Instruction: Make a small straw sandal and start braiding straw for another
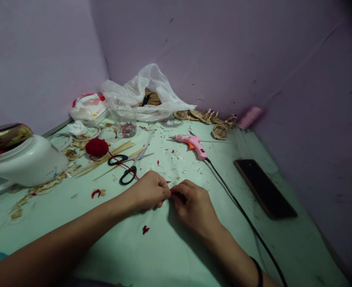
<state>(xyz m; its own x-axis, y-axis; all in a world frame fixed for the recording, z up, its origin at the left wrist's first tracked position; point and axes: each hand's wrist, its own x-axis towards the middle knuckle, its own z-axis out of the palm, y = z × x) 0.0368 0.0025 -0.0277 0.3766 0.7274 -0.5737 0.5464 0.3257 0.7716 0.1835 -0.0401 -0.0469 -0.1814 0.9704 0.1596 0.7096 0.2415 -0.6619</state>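
Note:
My left hand (152,190) is closed over red yarn (113,155), which runs to it from a red yarn ball (96,148) across the scissors. Close against it, my right hand (194,203) pinches at the same spot, with a bit of red showing at its fingertips. The yarn between the fingers is mostly hidden. Black-handled scissors (130,162) lie spread beyond my left hand. A pink hot glue gun (194,144) rests on its side beyond my right hand. A small red yarn scrap (145,230) lies nearer to me.
The glue gun's black cord (238,203) passes right of my arm, beside a dark phone (264,187). A clear cup (125,119) of beads, a white plastic bag (155,87) and woven straw pieces (219,131) stand at the back. A white pot (35,163) is at left.

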